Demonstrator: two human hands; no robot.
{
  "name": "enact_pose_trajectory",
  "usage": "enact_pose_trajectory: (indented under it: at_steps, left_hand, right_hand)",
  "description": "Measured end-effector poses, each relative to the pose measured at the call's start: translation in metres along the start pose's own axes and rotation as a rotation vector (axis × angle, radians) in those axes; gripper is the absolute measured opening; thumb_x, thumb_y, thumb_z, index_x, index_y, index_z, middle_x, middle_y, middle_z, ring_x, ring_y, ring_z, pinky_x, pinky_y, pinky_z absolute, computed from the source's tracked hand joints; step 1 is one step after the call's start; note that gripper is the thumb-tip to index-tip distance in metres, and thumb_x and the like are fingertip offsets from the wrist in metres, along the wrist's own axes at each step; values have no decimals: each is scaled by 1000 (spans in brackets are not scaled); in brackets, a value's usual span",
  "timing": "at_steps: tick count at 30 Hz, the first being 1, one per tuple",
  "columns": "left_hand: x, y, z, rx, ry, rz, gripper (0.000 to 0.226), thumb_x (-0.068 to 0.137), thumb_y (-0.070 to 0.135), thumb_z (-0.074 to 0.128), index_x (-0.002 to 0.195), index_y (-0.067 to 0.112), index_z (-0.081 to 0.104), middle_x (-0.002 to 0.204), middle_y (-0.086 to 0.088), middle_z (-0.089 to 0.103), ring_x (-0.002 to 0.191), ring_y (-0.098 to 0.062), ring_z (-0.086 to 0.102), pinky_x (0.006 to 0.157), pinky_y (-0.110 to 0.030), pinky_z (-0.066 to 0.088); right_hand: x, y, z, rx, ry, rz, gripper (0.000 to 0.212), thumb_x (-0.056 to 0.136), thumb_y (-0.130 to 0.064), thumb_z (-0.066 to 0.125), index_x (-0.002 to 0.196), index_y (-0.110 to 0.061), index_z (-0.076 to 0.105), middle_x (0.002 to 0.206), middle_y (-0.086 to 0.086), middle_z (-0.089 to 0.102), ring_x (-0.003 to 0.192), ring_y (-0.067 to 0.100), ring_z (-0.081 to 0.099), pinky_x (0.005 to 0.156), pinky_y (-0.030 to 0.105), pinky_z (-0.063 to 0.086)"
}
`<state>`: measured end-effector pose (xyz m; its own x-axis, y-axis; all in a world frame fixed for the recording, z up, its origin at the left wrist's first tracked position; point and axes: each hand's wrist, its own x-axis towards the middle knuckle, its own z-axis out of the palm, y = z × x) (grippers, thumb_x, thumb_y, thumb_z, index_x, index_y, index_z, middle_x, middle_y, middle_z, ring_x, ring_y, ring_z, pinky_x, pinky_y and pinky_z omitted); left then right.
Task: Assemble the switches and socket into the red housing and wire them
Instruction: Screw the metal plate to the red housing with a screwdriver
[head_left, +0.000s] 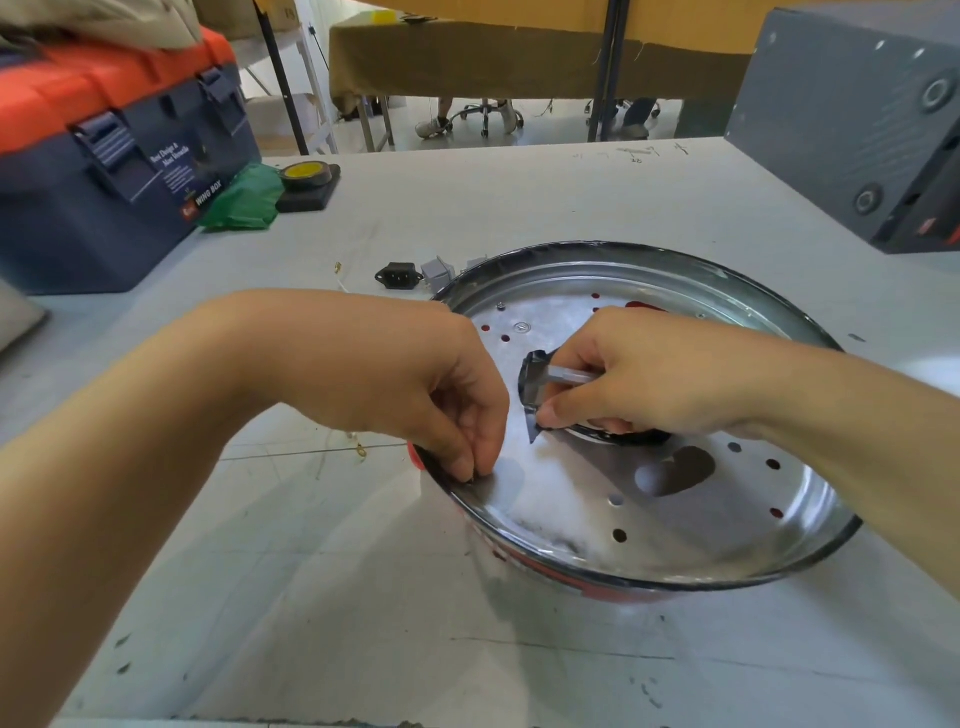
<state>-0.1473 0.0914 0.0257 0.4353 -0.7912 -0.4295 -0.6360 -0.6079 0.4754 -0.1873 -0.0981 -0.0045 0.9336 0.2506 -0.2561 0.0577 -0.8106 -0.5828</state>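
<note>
Left hand (457, 410): I see fingers curled, pinching the red housing (649, 525) at its near rim.
Right hand (639, 379): I see it gripping a grey tool (563, 375) over the central opening.

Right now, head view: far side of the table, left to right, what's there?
Blue toolbox → green bag → tape roll → black socket → grey switch → housing rim → grey box.

the right hand (639, 384) is covering most of a small grey part (563, 375), the left hand's fingertips (470, 470) are hiding whatever they are pinching at the housing rim (810, 551).
</note>
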Motion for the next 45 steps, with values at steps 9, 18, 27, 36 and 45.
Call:
enact_pose_trajectory:
  at_steps: [9, 18, 27, 36, 45]
  left_hand:
    - [0, 3, -2, 71, -5, 7, 5, 80, 21, 72, 79, 26, 70, 72, 15, 69, 65, -2, 64, 62, -12, 48]
    - [1, 7, -3, 157, -27, -3, 5, 80, 23, 69, 81, 27, 71, 74, 17, 69, 66, 1, 63, 58, -7, 45]
    - [3, 11, -3, 174, -28, -25, 6, 80, 24, 68, 80, 29, 71, 73, 20, 68, 65, 4, 61, 57, -5, 43]
    - [-3, 7, -3, 95, 41, 5, 5, 77, 28, 65, 79, 25, 69, 72, 15, 68, 67, -1, 63, 60, -8, 45]
    - [-9, 1, 1, 4, 63, 25, 5, 79, 19, 69, 80, 24, 69, 70, 13, 69, 66, -2, 65, 59, -8, 44]
  right_hand:
    - [0, -1, 0, -8, 7, 11, 28, 84, -35, 68, 68, -12, 65, 38, -8, 47, 34, 4, 39, 37, 13, 29]
    - [-1, -1, 1, -15, 18, 5, 32, 83, -35, 69, 61, -15, 60, 38, -8, 47, 35, 5, 38, 40, 14, 31]
    - [-1, 0, 1, -10, 16, -7, 26, 84, -34, 69, 69, -12, 66, 37, -8, 47, 33, 4, 39, 37, 12, 29]
    - [-3, -1, 1, -58, -27, 3, 34, 85, -36, 66, 61, -13, 58, 43, -5, 50, 40, 10, 40, 50, 25, 34]
    - [-5, -3, -1, -83, -27, 4, 40, 84, -34, 68, 50, -19, 52, 39, -8, 48, 36, 6, 39, 51, 26, 35]
